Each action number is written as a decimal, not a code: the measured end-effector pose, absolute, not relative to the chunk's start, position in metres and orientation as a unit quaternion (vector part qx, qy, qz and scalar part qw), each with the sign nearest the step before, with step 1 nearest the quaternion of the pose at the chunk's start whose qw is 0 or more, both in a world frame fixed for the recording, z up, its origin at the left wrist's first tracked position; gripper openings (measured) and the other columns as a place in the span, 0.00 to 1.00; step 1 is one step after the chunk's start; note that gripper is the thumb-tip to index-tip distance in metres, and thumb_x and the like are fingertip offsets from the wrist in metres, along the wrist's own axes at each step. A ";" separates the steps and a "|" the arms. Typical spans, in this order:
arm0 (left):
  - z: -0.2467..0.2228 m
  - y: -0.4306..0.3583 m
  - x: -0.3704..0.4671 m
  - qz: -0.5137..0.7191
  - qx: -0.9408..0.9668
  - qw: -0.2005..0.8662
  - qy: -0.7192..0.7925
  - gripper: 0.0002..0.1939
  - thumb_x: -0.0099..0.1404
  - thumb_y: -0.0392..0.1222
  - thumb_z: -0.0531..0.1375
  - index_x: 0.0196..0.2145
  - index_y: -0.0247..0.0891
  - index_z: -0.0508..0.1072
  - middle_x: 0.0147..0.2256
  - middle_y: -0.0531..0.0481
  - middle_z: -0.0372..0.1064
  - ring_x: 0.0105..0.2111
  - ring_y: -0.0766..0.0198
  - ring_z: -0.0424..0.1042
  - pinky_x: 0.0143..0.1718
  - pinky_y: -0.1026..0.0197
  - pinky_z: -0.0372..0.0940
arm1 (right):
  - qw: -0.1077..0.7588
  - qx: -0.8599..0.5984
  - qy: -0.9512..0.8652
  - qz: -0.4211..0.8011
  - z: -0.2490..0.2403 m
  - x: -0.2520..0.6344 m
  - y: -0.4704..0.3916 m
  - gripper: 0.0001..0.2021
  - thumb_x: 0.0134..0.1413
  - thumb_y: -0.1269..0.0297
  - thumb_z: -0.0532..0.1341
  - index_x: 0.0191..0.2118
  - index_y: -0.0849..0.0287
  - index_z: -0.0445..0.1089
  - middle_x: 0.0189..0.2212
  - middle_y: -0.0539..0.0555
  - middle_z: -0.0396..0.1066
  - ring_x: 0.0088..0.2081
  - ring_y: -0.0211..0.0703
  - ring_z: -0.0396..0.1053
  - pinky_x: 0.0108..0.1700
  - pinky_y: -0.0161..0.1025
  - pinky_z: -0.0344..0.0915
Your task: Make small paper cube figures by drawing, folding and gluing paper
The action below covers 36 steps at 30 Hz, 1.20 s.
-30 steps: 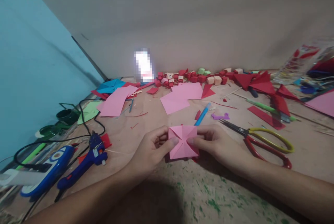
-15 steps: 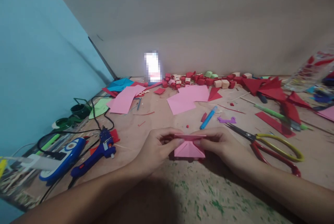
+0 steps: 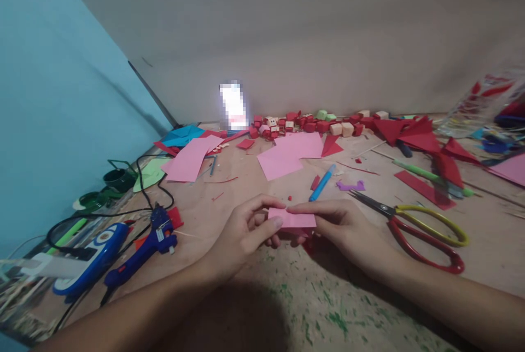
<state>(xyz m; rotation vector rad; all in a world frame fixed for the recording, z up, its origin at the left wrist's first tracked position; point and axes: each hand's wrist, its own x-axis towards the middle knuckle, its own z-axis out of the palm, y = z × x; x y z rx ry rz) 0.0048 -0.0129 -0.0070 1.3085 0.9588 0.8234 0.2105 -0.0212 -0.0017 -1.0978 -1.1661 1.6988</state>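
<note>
A small folded piece of pink paper (image 3: pixel 298 220) is held between both hands above the near part of the table. My left hand (image 3: pixel 250 229) pinches its left end, thumb on the upper face and fingers behind. On the right side, my right hand (image 3: pixel 344 223) grips it with the index finger along the top edge and the thumb lower down. The underside of the paper is mostly hidden. Just beyond the hands lie a blue pen (image 3: pixel 322 182) and a purple paper scrap (image 3: pixel 350 186). Scissors (image 3: pixel 410 221) with one yellow and one red handle rest beside my right hand.
A blue glue gun (image 3: pixel 158 237) and a blue-white power strip (image 3: pixel 92 259) with cables lie at left. Pink sheets (image 3: pixel 283 158) lie farther back. Red paper cubes (image 3: pixel 307 122) line the wall near a lit phone (image 3: pixel 233 106). Red folded paper (image 3: pixel 418 136) sits at right.
The pink paper has been tilted, so a flat face shows instead of the folded triangular flaps. My fingers have shifted around it, and the whole view has moved slightly.
</note>
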 end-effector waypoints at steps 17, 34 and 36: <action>-0.006 -0.012 0.011 0.364 0.553 0.626 0.411 0.20 0.62 0.48 0.67 0.46 0.33 0.72 0.32 0.48 0.73 0.28 0.66 0.71 0.30 0.64 0.67 | 0.347 -0.434 -0.528 0.642 -0.008 0.212 -0.015 0.15 0.54 0.53 0.68 0.41 0.59 0.80 0.31 0.55 0.78 0.32 0.45 0.72 0.35 0.40 0.66; -0.011 -0.005 0.006 0.387 0.538 0.628 0.409 0.15 0.70 0.51 0.59 0.37 0.35 0.69 0.22 0.53 0.71 0.19 0.69 0.68 0.23 0.66 0.63 | 0.376 -0.409 -0.472 0.685 0.003 0.212 -0.018 0.13 0.55 0.61 0.66 0.44 0.62 0.77 0.28 0.55 0.76 0.31 0.43 0.72 0.35 0.38 0.64; -0.012 -0.005 0.006 0.376 0.546 0.631 0.403 0.15 0.70 0.51 0.59 0.37 0.35 0.69 0.22 0.52 0.72 0.19 0.68 0.69 0.23 0.67 0.62 | 0.364 -0.421 -0.505 0.660 0.002 0.211 -0.017 0.13 0.56 0.61 0.66 0.44 0.63 0.77 0.28 0.54 0.76 0.30 0.42 0.71 0.35 0.38 0.64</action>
